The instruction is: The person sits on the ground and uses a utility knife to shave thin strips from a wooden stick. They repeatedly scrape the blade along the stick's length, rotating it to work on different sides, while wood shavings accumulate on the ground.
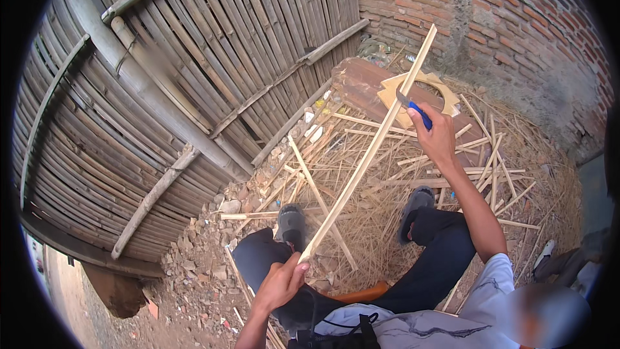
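Pale strip slants upward and away in the air, from the left hand at its lower end to a free tip pointing toward the brick wall. The left fingers curl around that lower end; those of the right hand are wrapped tight on a blue-handled knife, its blade appearing to meet the strip in its upper half. Judging by the thin shavings strewn between the feet, much paring is done. This strip is already long and narrow, yet probably unfinished; how much trimming remains cannot be told. Loose strips lie scattered around, whether finished or waiting being unclear.
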Available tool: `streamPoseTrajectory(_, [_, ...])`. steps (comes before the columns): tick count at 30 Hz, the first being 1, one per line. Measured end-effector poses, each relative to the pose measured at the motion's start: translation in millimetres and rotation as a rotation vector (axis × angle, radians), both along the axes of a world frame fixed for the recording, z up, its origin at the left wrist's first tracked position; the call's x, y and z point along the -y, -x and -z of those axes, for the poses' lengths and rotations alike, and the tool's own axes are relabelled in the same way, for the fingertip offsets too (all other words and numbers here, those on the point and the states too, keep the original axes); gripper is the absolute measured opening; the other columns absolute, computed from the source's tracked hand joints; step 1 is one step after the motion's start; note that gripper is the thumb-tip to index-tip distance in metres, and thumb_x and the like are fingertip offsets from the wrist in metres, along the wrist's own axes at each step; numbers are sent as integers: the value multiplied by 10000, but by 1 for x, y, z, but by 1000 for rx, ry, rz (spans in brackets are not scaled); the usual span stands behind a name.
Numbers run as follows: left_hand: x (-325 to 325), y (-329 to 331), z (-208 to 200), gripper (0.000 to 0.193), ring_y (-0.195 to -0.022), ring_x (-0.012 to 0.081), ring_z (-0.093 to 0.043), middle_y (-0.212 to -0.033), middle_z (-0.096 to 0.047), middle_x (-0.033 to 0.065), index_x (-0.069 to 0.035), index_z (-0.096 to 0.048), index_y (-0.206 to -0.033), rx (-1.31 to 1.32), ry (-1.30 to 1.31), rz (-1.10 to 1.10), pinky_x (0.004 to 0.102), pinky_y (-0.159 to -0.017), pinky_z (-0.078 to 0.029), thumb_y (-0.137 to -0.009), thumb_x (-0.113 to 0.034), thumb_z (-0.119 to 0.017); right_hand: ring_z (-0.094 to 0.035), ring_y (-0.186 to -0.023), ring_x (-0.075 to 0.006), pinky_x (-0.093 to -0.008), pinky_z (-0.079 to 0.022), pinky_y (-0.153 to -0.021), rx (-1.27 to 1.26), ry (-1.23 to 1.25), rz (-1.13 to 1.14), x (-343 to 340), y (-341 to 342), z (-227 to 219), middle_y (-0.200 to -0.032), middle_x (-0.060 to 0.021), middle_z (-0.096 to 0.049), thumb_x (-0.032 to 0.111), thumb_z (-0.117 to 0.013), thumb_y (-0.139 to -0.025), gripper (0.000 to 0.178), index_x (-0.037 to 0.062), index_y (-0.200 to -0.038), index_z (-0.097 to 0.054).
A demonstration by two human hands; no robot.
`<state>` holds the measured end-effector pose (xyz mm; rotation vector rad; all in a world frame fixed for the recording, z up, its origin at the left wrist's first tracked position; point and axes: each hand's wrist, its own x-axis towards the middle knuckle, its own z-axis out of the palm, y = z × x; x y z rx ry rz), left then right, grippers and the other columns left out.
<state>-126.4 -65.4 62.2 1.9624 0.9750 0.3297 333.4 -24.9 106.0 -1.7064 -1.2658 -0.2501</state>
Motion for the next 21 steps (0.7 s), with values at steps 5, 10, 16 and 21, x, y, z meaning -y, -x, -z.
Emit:
streamPoseTrajectory(5, [5, 25, -5, 294, -586, 297, -649, -645, -622, 119, -15, -597, -1047, -39, 108, -22, 411, -608, -504, -1180, -270, -535, -508, -534, -196, -392, -390, -559, -82, -24, 47, -1, -16, 3, -591, -73, -531, 464, -577, -1133, 463, 50, -1096, -781])
streamPoseTrajectory(10, [3, 20, -11, 362, -584, 245, -626, -644, -604, 109, -15, -583, -1024, -15, 129, -65, 397, -600, -491, -1193, -322, -495, -484, -595, -112, -327, -384, -589, -427, 163, -321, 11, 22, 2, -655, -11, -482, 484, -442, -1188, 534, 37, -1133, -729])
streamPoseTrajectory(16, [0, -13, 5, 437, -573, 163, -539, -681, -544, 59, -23, -550, -993, 198, 199, -134, 352, -574, -451, -1210, -383, -432, -361, -552, -44, -229, -329, -518, -829, 324, -806, 11, 55, 13, -756, 43, -449, 499, -351, -1211, 570, 28, -1254, -671])
streamPoseTrajectory(21, [-2, -31, 11, 495, -544, 120, -485, -692, -496, 21, -33, -549, -1007, 274, 156, -108, 302, -512, -403, -1213, -450, -378, -361, -528, -15, -212, -284, -475, -895, 420, -906, 17, 76, 6, -791, 23, -516, 500, -335, -1213, 616, -17, -1426, -597])
